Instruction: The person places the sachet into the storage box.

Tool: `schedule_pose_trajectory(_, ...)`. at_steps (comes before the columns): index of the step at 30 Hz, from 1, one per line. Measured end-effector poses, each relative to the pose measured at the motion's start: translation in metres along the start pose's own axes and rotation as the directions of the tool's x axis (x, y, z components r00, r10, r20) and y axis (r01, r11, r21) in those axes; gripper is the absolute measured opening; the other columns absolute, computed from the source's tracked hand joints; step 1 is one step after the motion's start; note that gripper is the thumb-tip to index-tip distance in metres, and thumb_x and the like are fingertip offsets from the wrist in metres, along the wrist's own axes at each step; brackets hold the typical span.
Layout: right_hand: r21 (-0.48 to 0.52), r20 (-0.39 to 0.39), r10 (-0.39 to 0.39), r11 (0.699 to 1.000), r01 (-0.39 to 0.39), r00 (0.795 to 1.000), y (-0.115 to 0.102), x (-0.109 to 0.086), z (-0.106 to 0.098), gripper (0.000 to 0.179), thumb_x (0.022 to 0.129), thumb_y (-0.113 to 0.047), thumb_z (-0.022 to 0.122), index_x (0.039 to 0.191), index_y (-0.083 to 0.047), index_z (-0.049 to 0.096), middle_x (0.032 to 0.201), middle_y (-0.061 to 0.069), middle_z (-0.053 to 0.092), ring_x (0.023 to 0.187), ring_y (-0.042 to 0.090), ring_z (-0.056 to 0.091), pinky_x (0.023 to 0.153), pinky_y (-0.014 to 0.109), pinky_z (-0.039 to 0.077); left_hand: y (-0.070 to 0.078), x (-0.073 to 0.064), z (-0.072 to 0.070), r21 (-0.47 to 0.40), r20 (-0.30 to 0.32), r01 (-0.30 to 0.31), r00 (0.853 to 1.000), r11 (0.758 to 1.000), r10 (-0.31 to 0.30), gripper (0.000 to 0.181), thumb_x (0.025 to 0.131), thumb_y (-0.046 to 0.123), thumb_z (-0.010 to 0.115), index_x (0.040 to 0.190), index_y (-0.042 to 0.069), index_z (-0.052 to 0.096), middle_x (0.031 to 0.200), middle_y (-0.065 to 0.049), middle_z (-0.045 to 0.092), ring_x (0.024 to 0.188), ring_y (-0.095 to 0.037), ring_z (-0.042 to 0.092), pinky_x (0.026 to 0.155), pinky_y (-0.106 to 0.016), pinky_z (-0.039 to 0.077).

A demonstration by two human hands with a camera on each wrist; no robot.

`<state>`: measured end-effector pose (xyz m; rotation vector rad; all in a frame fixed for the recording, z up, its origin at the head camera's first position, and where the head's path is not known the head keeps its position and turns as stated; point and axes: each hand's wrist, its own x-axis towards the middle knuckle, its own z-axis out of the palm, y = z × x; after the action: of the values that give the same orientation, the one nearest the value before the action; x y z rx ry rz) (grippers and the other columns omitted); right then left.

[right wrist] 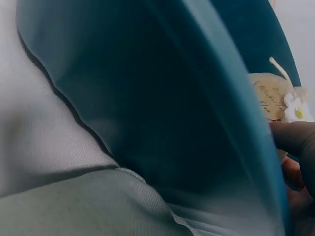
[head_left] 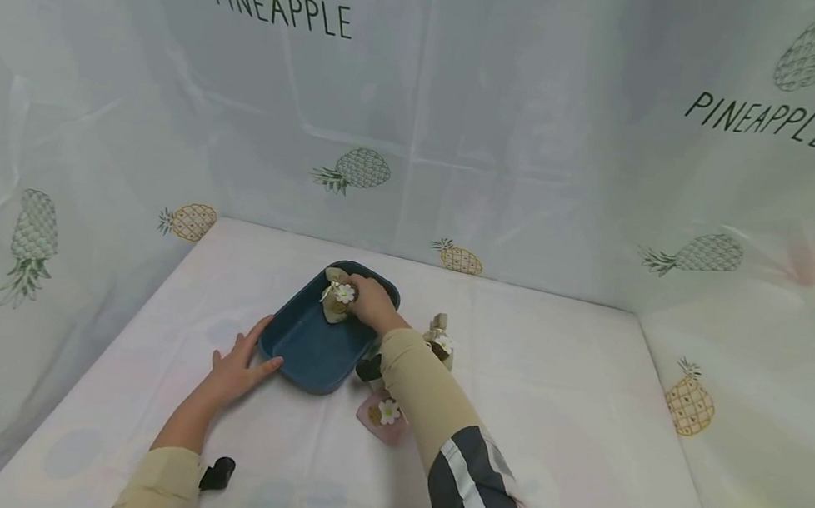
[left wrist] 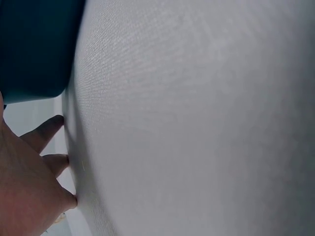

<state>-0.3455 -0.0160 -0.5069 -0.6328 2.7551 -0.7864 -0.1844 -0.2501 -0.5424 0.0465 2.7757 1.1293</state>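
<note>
A dark blue rectangular tray [head_left: 313,352] lies on the table, turned at a slant. Inside its far part, my right hand [head_left: 374,304] pinches a small beige drawstring sachet [head_left: 333,311] with a white daisy and a thin cord. A round tag with script shows on the sachet [right wrist: 269,96] in the right wrist view, where the tray wall [right wrist: 206,83] covers part of my hand. My left hand [head_left: 234,368] is spread at the tray's near left corner, thumb along its edge. In the left wrist view, several fingertips of that hand [left wrist: 29,177] rest on the tablecloth beside the tray.
Right of the tray, partly behind my right sleeve [head_left: 429,399], lie a beige sachet with a daisy [head_left: 440,343] and a pink sachet with a daisy [head_left: 385,416]. A white cloth [head_left: 549,404] covers the table. A pineapple-print curtain [head_left: 512,132] hangs behind and at both sides.
</note>
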Motion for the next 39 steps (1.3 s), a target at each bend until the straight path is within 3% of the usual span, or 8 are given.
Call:
schedule_pose_trajectory(5, 0.018, -0.065, 0.009, 1.0, -0.008, 0.998, 0.001, 0.001, 0.002, 0.035, 0.085, -0.005, 0.075, 0.118, -0.012, 0.063, 0.11, 0.007, 0.06, 0.099, 0.019, 0.056, 0.086, 0.032, 0.048, 0.003, -0.002, 0.0, 0.002, 0.001, 0.008, 1.0, 1.0, -0.008, 0.084, 0.095, 0.047, 0.059, 0.156, 0.017, 0.009, 0.156, -0.029, 0.013, 0.14, -0.056, 0.0, 0.1, -0.077, -0.009)
schedule_pose_trajectory(11, -0.005, -0.18, 0.049, 0.999, -0.051, 0.982, 0.001, -0.001, 0.005, 0.024, 0.086, -0.005, 0.074, 0.105, -0.013, 0.06, 0.102, 0.006, 0.054, 0.088, 0.018, 0.053, 0.075, 0.031, 0.048, 0.002, -0.001, 0.001, 0.003, -0.003, 0.003, 1.0, 1.0, -0.003, 0.085, 0.095, 0.046, 0.06, 0.156, 0.017, 0.01, 0.156, -0.03, 0.014, 0.14, -0.056, 0.001, 0.1, -0.077, -0.009)
schedule_pose_trajectory(16, -0.014, -0.217, 0.055, 0.998, -0.06, 0.975, 0.001, -0.001, 0.007, 0.024, 0.085, -0.005, 0.076, 0.103, -0.013, 0.061, 0.101, 0.005, 0.056, 0.089, 0.018, 0.055, 0.076, 0.031, 0.049, 0.003, -0.002, 0.002, -0.007, -0.006, -0.004, 1.0, 1.0, 0.004, 0.083, 0.095, 0.044, 0.06, 0.156, 0.017, 0.011, 0.156, -0.03, 0.016, 0.14, -0.056, 0.001, 0.1, -0.077, -0.009)
schedule_pose_trajectory(20, -0.005, -0.21, 0.043, 0.999, -0.045, 0.977, 0.001, 0.001, 0.006, 0.029, 0.088, -0.003, 0.072, 0.114, -0.011, 0.064, 0.105, 0.006, 0.057, 0.092, 0.018, 0.055, 0.08, 0.032, 0.048, 0.002, -0.002, 0.002, -0.002, -0.01, -0.008, 1.0, 1.0, 0.008, 0.083, 0.095, 0.044, 0.06, 0.156, 0.017, 0.011, 0.156, -0.03, 0.016, 0.14, -0.056, 0.002, 0.1, -0.077, -0.009)
schedule_pose_trajectory(26, 0.052, -0.111, -0.022, 0.998, 0.028, 0.994, 0.006, -0.002, -0.004, 0.046, 0.089, -0.005, 0.071, 0.133, -0.012, 0.059, 0.118, 0.009, 0.056, 0.105, 0.02, 0.054, 0.089, 0.033, 0.046, 0.001, 0.0, 0.002, -0.007, -0.01, -0.006, 1.0, 1.0, 0.006, 0.084, 0.095, 0.045, 0.06, 0.156, 0.017, 0.01, 0.155, -0.03, 0.016, 0.14, -0.056, 0.001, 0.1, -0.077, -0.009)
schedule_pose_trajectory(30, 0.095, -0.09, -0.053, 0.994, 0.062, 0.994, 0.009, -0.014, -0.013, 0.052, 0.087, -0.004, 0.073, 0.136, -0.012, 0.057, 0.128, 0.013, 0.054, 0.116, 0.025, 0.053, 0.098, 0.036, 0.045, 0.004, 0.001, 0.004, -0.015, -0.005, -0.009, 1.0, 1.0, 0.009, 0.085, 0.094, 0.046, 0.06, 0.156, 0.017, 0.01, 0.156, -0.03, 0.015, 0.14, -0.056, 0.0, 0.1, -0.077, -0.01)
schedule_pose_trajectory(39, 0.199, -0.1, -0.117, 0.971, 0.135, 0.988, 0.014, -0.054, -0.027, 0.052, 0.088, -0.004, 0.072, 0.136, -0.011, 0.056, 0.136, 0.009, 0.05, 0.122, 0.024, 0.051, 0.098, 0.035, 0.046, 0.003, 0.0, 0.002, 0.009, -0.019, -0.012, 1.0, 1.0, 0.012, 0.085, 0.095, 0.047, 0.059, 0.157, 0.019, 0.008, 0.152, -0.033, 0.022, 0.14, -0.057, 0.001, 0.099, -0.078, -0.009)
